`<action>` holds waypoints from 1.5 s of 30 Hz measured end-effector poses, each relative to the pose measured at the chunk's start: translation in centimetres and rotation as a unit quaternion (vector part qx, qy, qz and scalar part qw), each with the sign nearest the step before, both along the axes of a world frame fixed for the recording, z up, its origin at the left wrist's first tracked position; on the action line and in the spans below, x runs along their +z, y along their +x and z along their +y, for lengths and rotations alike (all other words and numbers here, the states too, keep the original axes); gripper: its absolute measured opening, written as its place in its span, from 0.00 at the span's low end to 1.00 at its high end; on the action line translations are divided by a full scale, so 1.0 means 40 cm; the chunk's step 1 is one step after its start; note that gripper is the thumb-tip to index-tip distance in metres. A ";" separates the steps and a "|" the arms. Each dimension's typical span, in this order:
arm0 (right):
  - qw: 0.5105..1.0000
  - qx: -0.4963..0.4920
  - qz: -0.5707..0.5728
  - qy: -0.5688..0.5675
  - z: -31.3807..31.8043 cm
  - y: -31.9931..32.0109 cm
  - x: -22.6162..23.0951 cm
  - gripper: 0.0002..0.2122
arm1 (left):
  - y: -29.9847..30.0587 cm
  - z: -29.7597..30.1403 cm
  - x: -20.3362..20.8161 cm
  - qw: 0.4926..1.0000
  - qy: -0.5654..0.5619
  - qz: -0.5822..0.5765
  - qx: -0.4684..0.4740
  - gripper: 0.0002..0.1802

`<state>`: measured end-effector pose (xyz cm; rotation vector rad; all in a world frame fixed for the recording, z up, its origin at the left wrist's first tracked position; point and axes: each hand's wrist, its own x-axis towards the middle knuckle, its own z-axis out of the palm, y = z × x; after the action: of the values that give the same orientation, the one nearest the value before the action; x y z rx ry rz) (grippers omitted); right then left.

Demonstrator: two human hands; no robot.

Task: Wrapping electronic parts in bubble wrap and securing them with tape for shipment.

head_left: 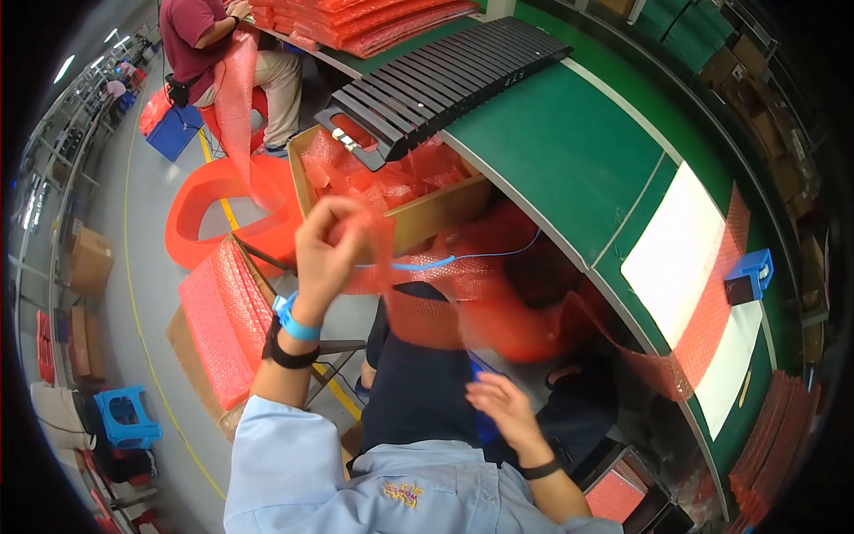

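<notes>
My left hand (331, 249), wearing a blue wrist strap and a black band, is raised in front of the wooden box. Its fingers are pinched on a red bubble wrap strip (425, 320), which hangs blurred above my lap. Lower and to the right, my right hand (505, 405) is apart from the strip with its fingers loosely stretched and nothing in them. More red bubble wrap (525, 325) sags between my legs and the bench. A long piece (712, 325) of it runs over a white sheet (672, 240), under a small blue block-like holder (752, 274).
The green bench (551, 151) curves along my right, bearing a black slatted rack (445, 84). Beneath the rack stands a wooden box (436, 214) of red wrap pieces. Stacked bubble wrap sheets (227, 311) lie at left, near a large red roll (191, 218). Another person (200, 44) sits beyond.
</notes>
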<state>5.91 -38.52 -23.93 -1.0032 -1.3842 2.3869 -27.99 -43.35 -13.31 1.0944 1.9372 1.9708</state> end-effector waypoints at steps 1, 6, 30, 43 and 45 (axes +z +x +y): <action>0.990 -0.020 0.024 0.137 -0.024 -0.071 0.032 0.24 | 0.026 -0.008 -0.012 0.997 -0.034 0.070 -0.018 0.04; 0.763 -0.216 -0.018 0.609 -0.012 -0.267 0.155 0.19 | 0.235 -0.050 -0.037 0.924 -0.080 0.293 -0.233 0.13; 0.664 -0.193 -0.416 0.591 0.432 0.671 -0.148 0.14 | -0.216 -0.196 -0.379 0.818 -0.445 0.346 0.118 0.08; 0.597 -0.230 -0.480 0.600 0.464 0.690 -0.190 0.22 | -0.230 0.037 -0.241 0.827 -0.353 0.402 0.172 0.09; 0.589 -0.210 -0.474 0.620 0.470 0.676 -0.211 0.21 | -0.247 0.087 -0.229 0.852 -0.291 0.409 0.150 0.08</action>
<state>32.96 -19.70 -32.38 -1.7113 -2.0887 0.0096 -37.88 -39.86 -22.47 1.6484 2.9885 0.8467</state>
